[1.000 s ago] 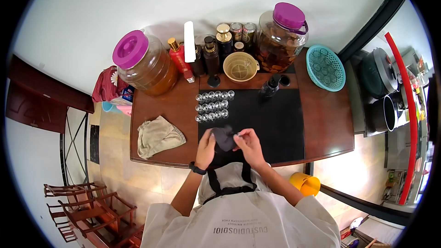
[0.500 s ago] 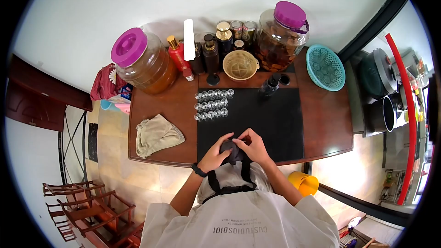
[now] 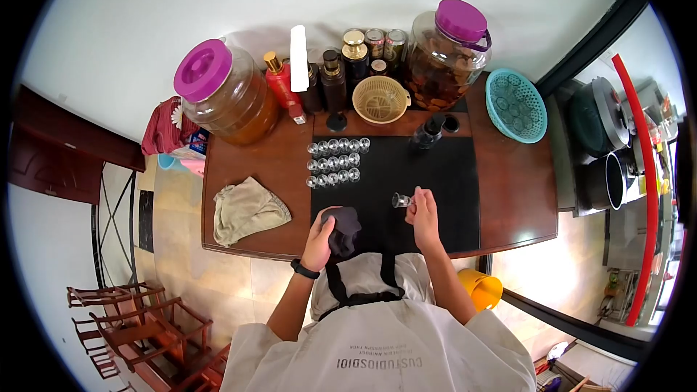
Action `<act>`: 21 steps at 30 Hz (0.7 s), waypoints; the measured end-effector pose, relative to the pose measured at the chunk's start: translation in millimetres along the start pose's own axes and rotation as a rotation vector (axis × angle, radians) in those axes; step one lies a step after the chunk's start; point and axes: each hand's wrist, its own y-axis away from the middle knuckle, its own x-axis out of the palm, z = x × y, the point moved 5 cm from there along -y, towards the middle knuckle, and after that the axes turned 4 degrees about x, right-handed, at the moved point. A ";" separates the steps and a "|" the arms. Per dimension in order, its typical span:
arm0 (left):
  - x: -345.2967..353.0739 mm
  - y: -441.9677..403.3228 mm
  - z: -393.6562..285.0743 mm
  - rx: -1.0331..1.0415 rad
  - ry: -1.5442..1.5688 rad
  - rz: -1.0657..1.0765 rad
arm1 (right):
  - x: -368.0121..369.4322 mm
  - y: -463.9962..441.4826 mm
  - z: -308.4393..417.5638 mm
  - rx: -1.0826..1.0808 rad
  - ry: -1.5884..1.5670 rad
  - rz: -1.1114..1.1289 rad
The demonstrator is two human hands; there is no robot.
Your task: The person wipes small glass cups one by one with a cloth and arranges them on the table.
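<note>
Bunched in my left hand [image 3: 316,247] is a dark grey cloth [image 3: 345,229], held over the near edge of the black mat [image 3: 443,174]. My right hand [image 3: 425,219] pinches a small clear glass [image 3: 400,200] by one end, tilted sideways above the mat, apart from the cloth. Several more small glasses [image 3: 333,162] stand in three rows on the mat's left part, beyond my left hand. A folded beige cloth [image 3: 249,210] lies on the table to the left.
Two large jars with purple lids, an amber one [image 3: 236,112] and a darker one [image 3: 441,65], stand along the back. Between them are bottles [image 3: 332,83] and a tan basket [image 3: 381,99]. A black bottle [image 3: 427,133] is behind the mat's middle; a teal basket [image 3: 515,105] sits at right.
My hands have moved apart. My right hand has gone forward and right with the small glass, now in sight; my left hand has shifted left, keeping the dark cloth.
</note>
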 end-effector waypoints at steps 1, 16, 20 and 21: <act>-0.2 -0.5 1.8 0.000 0.000 -0.002 | 8.6 2.1 -1.2 0.003 -0.037 0.078; 22.5 -4.9 -0.8 -0.085 0.224 0.204 | 46.5 25.3 -1.3 0.047 -0.014 0.345; 27.5 -9.6 7.4 -0.052 0.252 0.230 | 46.2 20.4 -15.2 -0.060 0.063 0.385; 28.6 -11.5 9.8 -0.019 0.234 0.242 | 47.9 21.4 -14.1 -0.063 0.064 0.387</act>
